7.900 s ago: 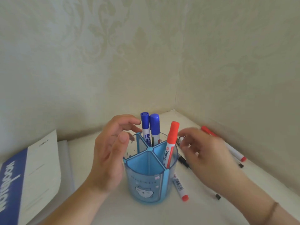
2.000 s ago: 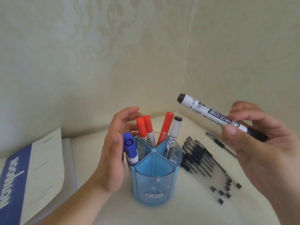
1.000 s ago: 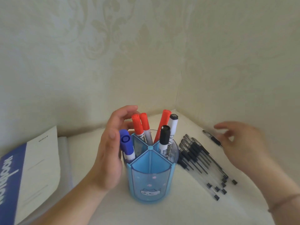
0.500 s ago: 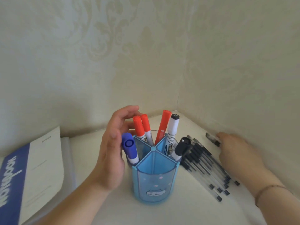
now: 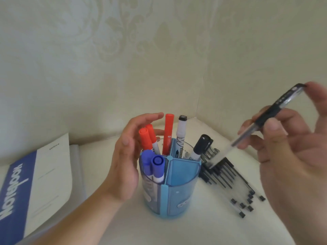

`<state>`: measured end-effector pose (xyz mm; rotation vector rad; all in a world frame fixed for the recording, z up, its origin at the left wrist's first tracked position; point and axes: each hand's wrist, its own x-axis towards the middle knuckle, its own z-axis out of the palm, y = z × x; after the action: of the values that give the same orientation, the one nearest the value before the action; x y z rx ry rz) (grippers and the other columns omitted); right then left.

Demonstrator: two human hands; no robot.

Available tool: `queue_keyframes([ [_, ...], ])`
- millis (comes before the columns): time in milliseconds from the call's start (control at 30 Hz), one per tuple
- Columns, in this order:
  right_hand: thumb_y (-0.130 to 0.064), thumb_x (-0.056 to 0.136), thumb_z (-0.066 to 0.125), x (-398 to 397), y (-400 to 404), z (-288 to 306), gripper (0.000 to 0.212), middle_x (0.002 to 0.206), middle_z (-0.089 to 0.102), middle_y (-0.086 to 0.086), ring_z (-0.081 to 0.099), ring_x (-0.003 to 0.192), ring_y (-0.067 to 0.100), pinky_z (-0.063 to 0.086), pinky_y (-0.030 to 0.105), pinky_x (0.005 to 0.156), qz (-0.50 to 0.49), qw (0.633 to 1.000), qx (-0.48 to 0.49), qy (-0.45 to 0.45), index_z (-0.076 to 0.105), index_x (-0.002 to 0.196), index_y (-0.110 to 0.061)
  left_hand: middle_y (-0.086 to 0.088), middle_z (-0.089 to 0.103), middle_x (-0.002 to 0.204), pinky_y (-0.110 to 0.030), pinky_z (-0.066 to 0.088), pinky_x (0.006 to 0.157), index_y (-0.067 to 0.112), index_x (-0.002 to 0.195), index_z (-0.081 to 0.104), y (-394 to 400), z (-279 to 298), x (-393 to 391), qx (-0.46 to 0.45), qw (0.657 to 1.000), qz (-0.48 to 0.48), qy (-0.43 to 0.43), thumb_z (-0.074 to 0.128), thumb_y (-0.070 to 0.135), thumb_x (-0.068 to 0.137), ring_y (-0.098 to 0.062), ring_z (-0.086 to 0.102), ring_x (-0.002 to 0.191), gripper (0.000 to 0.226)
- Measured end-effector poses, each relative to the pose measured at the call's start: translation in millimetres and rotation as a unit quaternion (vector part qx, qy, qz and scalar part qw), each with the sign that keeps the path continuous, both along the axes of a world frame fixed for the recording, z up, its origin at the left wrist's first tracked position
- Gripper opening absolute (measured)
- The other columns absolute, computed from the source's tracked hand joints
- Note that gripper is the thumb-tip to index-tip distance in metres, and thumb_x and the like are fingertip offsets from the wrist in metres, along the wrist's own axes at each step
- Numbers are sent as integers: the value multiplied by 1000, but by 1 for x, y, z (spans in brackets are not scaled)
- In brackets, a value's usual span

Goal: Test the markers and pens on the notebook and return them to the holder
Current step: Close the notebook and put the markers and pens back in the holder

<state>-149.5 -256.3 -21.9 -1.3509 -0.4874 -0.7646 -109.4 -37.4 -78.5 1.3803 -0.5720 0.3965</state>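
Notebook (image 5: 40,175): lies closed at the left on the white table (image 5: 109,230), blue band on its cover, well apart from the holder.
Left hand (image 5: 123,161): open and curved, the palm against the left side of the holder; the fingers reach around its back, beside the red markers. It grasps no pen.
Holder (image 5: 178,188): blue, round, divided in compartments, stands upright in the middle of the table.
Blue markers (image 5: 154,165): two, caps up, in the front-left compartment.
Red markers (image 5: 150,138): three, caps up, in the back compartment.
Black markers (image 5: 201,145): two, in the right-back compartment; one stands upright, one leans to the right.
Front compartment: holds nothing I can see.
Pens on table (image 5: 228,181): a group of clear pens with black caps, lying just right of the holder.
Pen (image 5: 261,121): clear barrel, black grip, raised in the air, tilted, low end pointing toward the holder; blurred.
Right hand (image 5: 290,156): pinches this pen between thumb and fingers, above and to the right of the holder.
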Motion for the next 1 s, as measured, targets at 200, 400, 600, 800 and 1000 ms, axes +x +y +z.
queue_keyframes([
  [200, -3, 82, 66, -3, 14, -14, 57, 88, 62, -9, 64, 82, 18, 50, 28, 71, -57, 981, -181, -41, 41, 120, -37, -9, 62, 128, -40, 51, 88, 9, 128, 51, -5, 1, -4, -17, 999, -28, 20, 47, 79, 79, -29, 63, 109, 85],
  [400, -15, 89, 63, 3, -4, -17, 17, 99, 64, -11, 62, 86, 8, 45, 14, 69, -158, 935, -314, -38, 62, 105, -21, -1, 60, 128, -34, 52, 83, 20, 128, 52, -2, 1, -3, -23, 1000, 0, 8, 46, 81, 77, -24, 65, 102, 80],
  [600, -18, 91, 60, 59, -48, -57, 25, 99, 63, -11, 57, 77, 9, 41, 23, 72, -237, 762, -506, 327, 63, 114, -25, -1, 60, 127, -36, 51, 83, 19, 129, 51, -1, 0, -2, -7, 1000, 12, -4, 43, 82, 78, -23, 65, 101, 82],
  [800, -25, 90, 57, 67, -52, -68, 18, 91, 65, 2, 62, 81, 22, 56, 35, 76, -235, 625, -632, 394, 67, 102, -15, 3, 61, 126, -32, 53, 78, 19, 128, 51, -3, 0, -2, -15, 1000, 10, -10, 44, 82, 78, -20, 66, 98, 81],
  [1000, -6, 91, 57, 52, -40, -39, 56, 87, 59, -1, 59, 74, 24, 45, 34, 71, -245, 824, -431, 272, 35, 141, -23, 6, 69, 110, -43, 53, 78, 13, 131, 47, -1, 1, -3, 7, 999, 28, -18, 40, 82, 80, -21, 66, 93, 86],
])
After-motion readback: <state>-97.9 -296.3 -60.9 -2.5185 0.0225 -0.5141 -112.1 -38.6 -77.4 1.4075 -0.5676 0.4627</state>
